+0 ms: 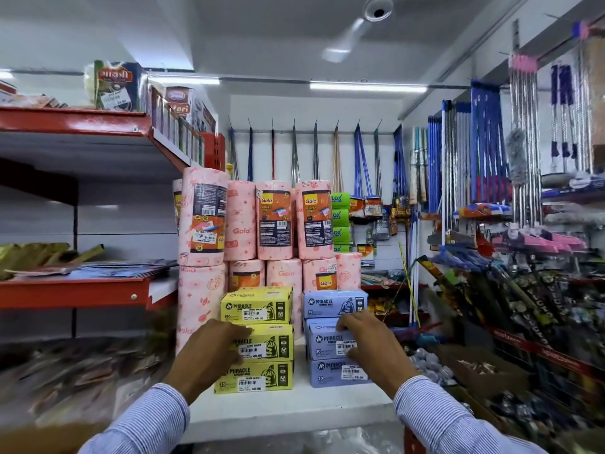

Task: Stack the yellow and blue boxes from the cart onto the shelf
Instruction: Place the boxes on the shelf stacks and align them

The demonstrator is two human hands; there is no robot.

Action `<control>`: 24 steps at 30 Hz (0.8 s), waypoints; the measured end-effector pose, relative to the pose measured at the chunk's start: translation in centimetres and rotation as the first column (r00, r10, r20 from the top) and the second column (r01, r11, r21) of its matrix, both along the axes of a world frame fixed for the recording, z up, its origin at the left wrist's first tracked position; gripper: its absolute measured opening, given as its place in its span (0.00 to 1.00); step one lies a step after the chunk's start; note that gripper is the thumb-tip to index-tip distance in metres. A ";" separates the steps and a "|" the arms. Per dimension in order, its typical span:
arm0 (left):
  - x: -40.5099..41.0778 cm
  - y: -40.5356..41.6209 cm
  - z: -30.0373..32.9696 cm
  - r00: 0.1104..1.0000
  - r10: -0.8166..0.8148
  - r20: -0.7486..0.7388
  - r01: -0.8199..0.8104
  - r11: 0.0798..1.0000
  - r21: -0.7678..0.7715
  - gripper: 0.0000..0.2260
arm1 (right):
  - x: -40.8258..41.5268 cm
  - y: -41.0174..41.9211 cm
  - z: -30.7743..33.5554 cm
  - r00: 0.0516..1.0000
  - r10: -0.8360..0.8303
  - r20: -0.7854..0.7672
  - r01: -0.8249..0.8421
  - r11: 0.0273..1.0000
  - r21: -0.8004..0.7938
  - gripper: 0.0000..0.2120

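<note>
Three yellow boxes [258, 339] stand stacked on the white shelf [288, 411]. To their right is a stack of three blue boxes [334, 339]. My left hand [209, 352] rests against the left side of the middle yellow box, fingers curled around its edge. My right hand [370, 345] grips the middle blue box, fingers over its top and right side. The middle blue box sits slightly askew in its stack. The cart is not in view.
Pink kitchen towel rolls [262, 224] are stacked right behind both piles. Red shelves [75, 290] with flat packets stand to the left. Brooms and mops [474, 175] hang on the right, above bins of packed goods [523, 322].
</note>
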State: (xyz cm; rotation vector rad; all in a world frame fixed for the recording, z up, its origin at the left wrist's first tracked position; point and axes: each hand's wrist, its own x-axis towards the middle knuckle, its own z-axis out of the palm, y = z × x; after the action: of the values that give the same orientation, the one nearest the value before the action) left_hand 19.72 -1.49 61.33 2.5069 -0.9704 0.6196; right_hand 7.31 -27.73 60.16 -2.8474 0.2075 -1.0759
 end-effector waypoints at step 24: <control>-8.6 0.4 -8.7 0.917 -0.152 0.370 0.129 0.988 0.086 0.38 | -6.6 5.5 -7.8 0.999 -0.032 -0.013 0.030 0.986 -0.167 0.40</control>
State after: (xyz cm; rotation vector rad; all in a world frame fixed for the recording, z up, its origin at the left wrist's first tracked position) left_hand 11.15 -1.11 52.64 2.3865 -1.3079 1.0657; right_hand 0.69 -22.19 52.32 -3.0101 0.1713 -1.1281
